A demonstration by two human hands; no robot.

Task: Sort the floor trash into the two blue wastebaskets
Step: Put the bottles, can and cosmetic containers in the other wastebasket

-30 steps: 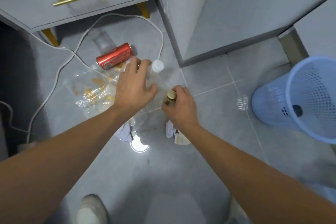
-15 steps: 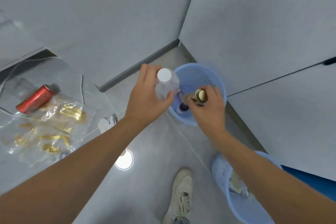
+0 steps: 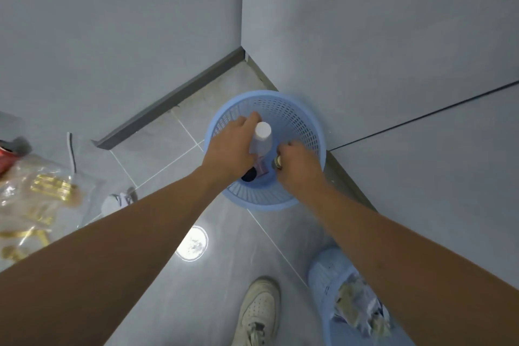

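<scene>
A blue mesh wastebasket (image 3: 292,112) stands in the corner of the grey walls. My left hand (image 3: 233,149) grips a clear plastic bottle with a white cap (image 3: 263,137) upright over the basket's mouth. My right hand (image 3: 299,164) holds a small bottle with a gold cap (image 3: 278,161) over the same basket. A dark object (image 3: 249,175) lies at the basket's bottom. A second blue wastebasket (image 3: 328,284) at the lower right holds crumpled wrappers (image 3: 356,309); my right arm covers part of it.
On the floor at left lie a clear plastic bag with gold pieces (image 3: 42,194), a red can (image 3: 5,157), a crumpled white scrap (image 3: 118,201) and a white cable (image 3: 71,152). My white shoe (image 3: 259,314) is at the bottom.
I turned from the floor trash to the corner basket. Both hands carried their bottles from the floor to above the basket and now reach lower into its mouth.
</scene>
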